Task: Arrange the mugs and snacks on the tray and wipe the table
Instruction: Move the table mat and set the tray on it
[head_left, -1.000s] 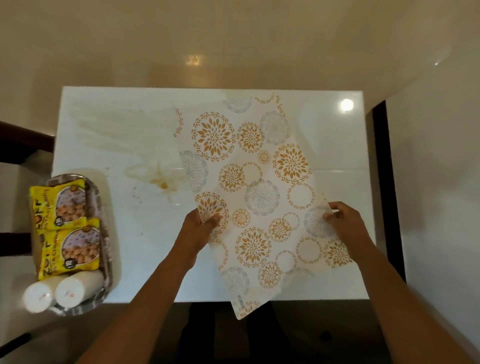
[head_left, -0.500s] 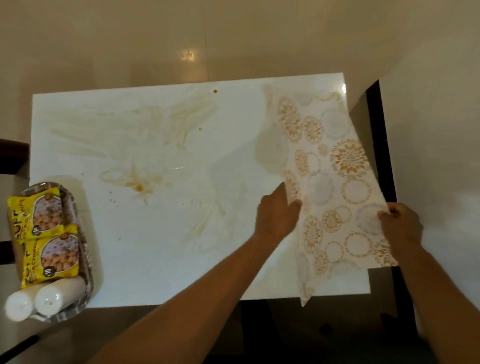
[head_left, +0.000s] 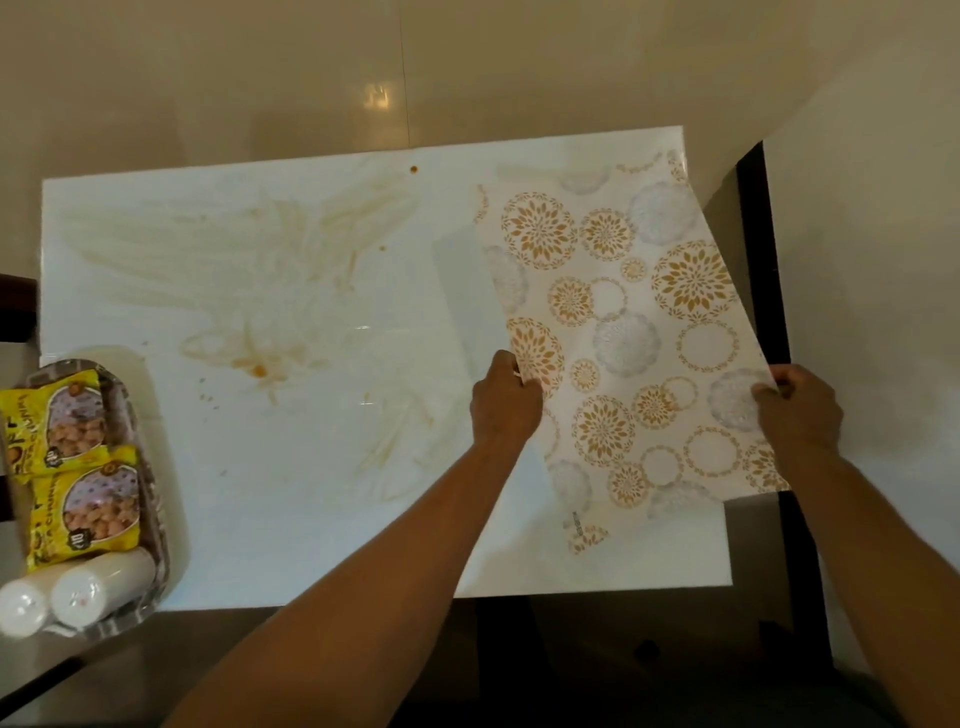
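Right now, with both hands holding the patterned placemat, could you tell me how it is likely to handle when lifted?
The patterned placemat probably flexes rather than flops: pinched by the left hand and right hand at opposite edges, it spans between them almost flat. It looks thin, so likely light. Its surface seems smooth, so it may slide easily on the glossy table.
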